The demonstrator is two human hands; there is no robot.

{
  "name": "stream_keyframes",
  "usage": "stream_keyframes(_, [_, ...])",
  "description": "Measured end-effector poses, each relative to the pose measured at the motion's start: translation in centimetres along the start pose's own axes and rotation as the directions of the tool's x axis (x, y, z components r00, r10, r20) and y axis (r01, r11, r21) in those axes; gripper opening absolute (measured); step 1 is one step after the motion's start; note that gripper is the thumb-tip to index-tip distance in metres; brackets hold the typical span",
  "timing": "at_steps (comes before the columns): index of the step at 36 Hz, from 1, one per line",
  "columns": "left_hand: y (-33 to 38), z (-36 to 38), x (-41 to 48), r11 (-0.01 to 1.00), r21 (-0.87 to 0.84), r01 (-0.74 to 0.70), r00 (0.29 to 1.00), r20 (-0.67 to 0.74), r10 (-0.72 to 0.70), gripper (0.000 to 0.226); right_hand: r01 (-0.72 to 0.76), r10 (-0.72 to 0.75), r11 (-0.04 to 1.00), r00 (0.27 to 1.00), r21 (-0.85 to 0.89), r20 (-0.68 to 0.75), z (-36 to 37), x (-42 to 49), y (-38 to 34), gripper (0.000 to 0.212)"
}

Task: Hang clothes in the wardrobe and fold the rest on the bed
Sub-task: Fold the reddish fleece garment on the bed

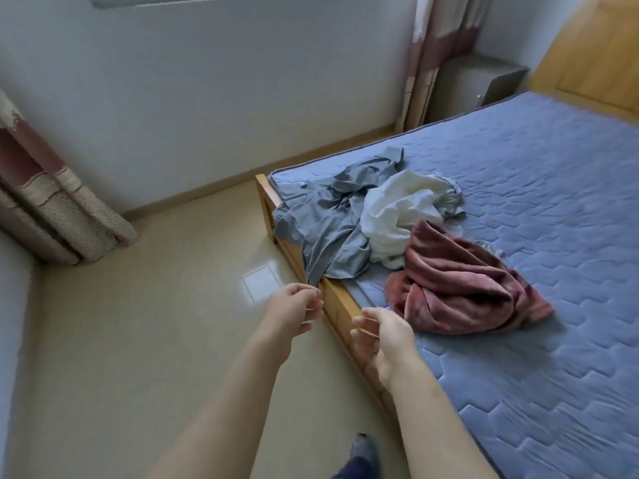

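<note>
Take the wooden bed frame [337, 307] as your reference. On its outer side lies open pale floor [155, 323], running to the wall and to a bunched curtain [52, 209] in the corner well away from the frame. On its inner side the blue quilted mattress [539, 236] is bare from the clothes pile onward to the far edge.

The pile sits on the mattress near the frame's corner. A grey garment [332, 219] lies closest to the frame, and one flap spills over the rail. A white garment [397, 209] lies partly over it. A dusty-red garment [460, 285] is heaped just inside the rail, touching the white one.

Your left hand [294, 305] hovers just outside the frame with its fingers loosely curled. Its fingertips are right at the tip of the grey flap, and you cannot tell whether they pinch it. Your right hand [377, 337] hangs over the rail with slack, curled fingers and holds nothing, near the red heap but apart from it.

The frame's far side and the mattress's right edge are cut off. A second curtain [435, 46] and a grey cabinet [484, 81] stand beyond the frame's far end. A yellow wood panel [594, 46] runs out of view there, and what it is cannot be told. The garments' shapes are lost in their folds.
</note>
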State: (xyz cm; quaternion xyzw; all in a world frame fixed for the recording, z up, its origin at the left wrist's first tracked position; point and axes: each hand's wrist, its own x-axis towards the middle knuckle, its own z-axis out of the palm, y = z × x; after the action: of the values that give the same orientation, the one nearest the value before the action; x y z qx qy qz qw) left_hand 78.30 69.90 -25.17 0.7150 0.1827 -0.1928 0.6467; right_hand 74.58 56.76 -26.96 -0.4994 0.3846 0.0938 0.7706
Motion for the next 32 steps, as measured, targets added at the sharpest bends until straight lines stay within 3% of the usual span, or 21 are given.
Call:
stream_keyframes(14, [7.0,18.2,13.5,0.986,0.168,0.0,0.977,0.21,-0.036,0.014,-0.01,0.042,0.987,0.978,0.158,-0.206,-9.6,13.2,-13.6,0.015])
stream_keyframes(23, [4.3,23.3,21.8,0.886,0.455,0.082,0.925,0.296,-0.238,0.008,-0.138,0.209,0.967,0.91,0.212,-0.357,-13.9,19.0,-13.3,0.014])
stream_keyframes(32, [0.6,25.3,30.5,0.72,0.668,0.189,0.848,0.259,-0.463,0.009,-0.311,0.406,0.911,0.799,0.271,-0.443,-13.8,25.3,-11.4,0.015])
